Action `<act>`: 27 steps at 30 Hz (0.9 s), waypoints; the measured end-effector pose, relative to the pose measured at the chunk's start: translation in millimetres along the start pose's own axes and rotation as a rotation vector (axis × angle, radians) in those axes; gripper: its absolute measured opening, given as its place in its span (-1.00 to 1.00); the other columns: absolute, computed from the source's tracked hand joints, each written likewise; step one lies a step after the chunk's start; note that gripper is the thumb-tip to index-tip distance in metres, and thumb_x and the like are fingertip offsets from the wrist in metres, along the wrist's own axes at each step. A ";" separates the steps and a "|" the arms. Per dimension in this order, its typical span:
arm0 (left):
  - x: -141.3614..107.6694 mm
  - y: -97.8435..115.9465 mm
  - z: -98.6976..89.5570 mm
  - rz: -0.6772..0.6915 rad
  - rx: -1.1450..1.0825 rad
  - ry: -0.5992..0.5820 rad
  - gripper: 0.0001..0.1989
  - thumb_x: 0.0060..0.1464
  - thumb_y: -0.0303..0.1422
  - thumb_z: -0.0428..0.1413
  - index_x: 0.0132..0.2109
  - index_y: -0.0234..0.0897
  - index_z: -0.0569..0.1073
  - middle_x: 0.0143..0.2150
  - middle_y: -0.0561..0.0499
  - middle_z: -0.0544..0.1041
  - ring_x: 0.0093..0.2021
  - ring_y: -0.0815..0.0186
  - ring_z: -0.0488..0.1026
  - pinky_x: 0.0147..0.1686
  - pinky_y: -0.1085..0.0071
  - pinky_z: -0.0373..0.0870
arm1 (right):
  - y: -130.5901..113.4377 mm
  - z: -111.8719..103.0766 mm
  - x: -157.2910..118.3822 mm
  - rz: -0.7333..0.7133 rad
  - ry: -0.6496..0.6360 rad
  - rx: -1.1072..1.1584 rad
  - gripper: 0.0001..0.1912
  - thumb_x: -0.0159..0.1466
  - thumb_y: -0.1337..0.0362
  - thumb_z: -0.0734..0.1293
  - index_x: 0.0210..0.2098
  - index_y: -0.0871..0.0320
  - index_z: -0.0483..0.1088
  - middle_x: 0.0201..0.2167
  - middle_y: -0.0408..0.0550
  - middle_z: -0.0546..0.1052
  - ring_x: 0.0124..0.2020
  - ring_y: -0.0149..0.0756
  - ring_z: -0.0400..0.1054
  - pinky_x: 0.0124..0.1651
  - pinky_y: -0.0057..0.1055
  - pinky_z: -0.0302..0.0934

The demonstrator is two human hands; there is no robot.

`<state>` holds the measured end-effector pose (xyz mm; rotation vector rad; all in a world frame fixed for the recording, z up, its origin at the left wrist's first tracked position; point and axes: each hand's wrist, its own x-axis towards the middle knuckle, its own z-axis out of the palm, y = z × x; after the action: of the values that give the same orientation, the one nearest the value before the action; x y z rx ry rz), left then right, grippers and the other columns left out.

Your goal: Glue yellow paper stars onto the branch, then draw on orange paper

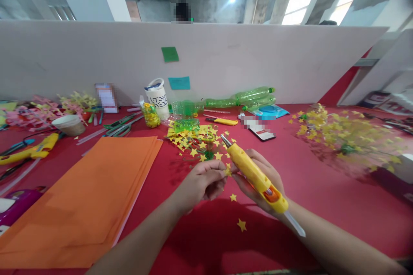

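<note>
A yellow glue gun (250,169) with a clear glue stick out of its back lies in my right hand (269,172), its metal nozzle tilted up and left. My left hand (206,180) pinches a small yellow paper star (228,170) at the fingertips. The right hand's fingertips come close to that star; whether they touch it cannot be made out. Just beyond the hands is a spray of yellow stars on thin stems with a green base (209,155). Two loose stars, one nearer the hands (233,197) and one closer to me (241,224), lie on the red tabletop.
Orange paper sheets (87,193) cover the left side, with another yellow glue gun (35,150) beyond. Green plastic bottles (254,96), a cutter knife (226,121) and a phone (261,130) lie toward the white partition (258,60). A yellow star bouquet (342,133) stands right.
</note>
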<state>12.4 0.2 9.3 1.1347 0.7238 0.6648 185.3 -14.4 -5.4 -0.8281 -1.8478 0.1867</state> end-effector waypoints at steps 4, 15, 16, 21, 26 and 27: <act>0.3 -1.8 -1.6 -0.010 -0.014 -0.001 -0.85 -0.01 -0.31 0.03 -0.44 -0.29 0.27 -0.69 0.19 0.19 -0.73 0.54 0.02 -0.71 0.56 -0.17 | 4.4 0.3 -2.7 0.001 -0.035 -0.051 -0.87 0.12 0.41 0.29 -0.34 0.08 0.37 -0.37 -0.07 0.42 -0.35 -0.27 0.38 -0.34 -0.36 0.34; -2.8 9.2 -10.3 0.166 0.333 0.130 -0.78 0.11 -0.19 -0.01 -0.37 -0.26 0.31 -0.68 0.20 0.18 -0.68 0.51 0.07 -0.67 0.56 -0.03 | 6.3 -3.3 0.2 0.050 0.019 -0.059 -0.91 0.11 0.41 0.30 -0.38 0.10 0.37 -0.38 -0.08 0.42 -0.36 -0.30 0.37 -0.32 -0.38 0.30; -4.5 13.0 -14.0 0.230 0.426 0.200 -0.79 0.12 -0.21 -0.01 -0.35 -0.25 0.32 -0.65 0.19 0.20 -0.65 0.50 0.11 -0.64 0.56 0.01 | 7.9 -3.8 0.9 0.053 0.020 -0.061 -0.91 0.11 0.41 0.30 -0.38 0.10 0.36 -0.38 -0.08 0.41 -0.36 -0.30 0.36 -0.32 -0.38 0.29; -18.2 27.6 -22.2 0.347 0.979 0.353 -0.86 0.12 -0.28 0.00 -0.32 -0.22 0.41 -0.54 0.12 0.35 -0.55 0.43 0.26 -0.56 0.51 0.11 | 16.3 -1.7 0.3 0.079 -0.021 -0.079 -0.94 0.11 0.38 0.30 -0.44 0.12 0.31 -0.38 -0.10 0.35 -0.40 -0.33 0.30 -0.37 -0.40 0.24; -20.2 4.7 -8.1 0.318 1.334 0.434 -0.84 0.04 -0.35 0.06 -0.19 -0.21 0.45 -0.33 0.00 0.53 -0.38 0.26 0.45 -0.42 0.42 0.26 | 14.5 2.4 -1.4 0.094 -0.121 0.001 -0.97 0.17 0.34 0.27 -0.42 0.13 0.32 -0.32 -0.07 0.34 -0.34 -0.34 0.31 -0.32 -0.42 0.22; -18.6 -3.1 -5.5 0.338 1.391 0.471 -0.79 0.05 -0.36 0.05 -0.14 -0.23 0.44 -0.29 -0.03 0.54 -0.34 0.22 0.47 -0.39 0.39 0.28 | 13.9 3.0 -1.5 0.091 -0.140 0.015 -0.96 0.18 0.34 0.26 -0.41 0.14 0.32 -0.31 -0.07 0.34 -0.33 -0.34 0.31 -0.32 -0.43 0.21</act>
<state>-2.9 -12.2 8.1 2.4476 1.5089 0.6983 189.2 -4.2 -14.5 -0.9092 -1.9382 0.3225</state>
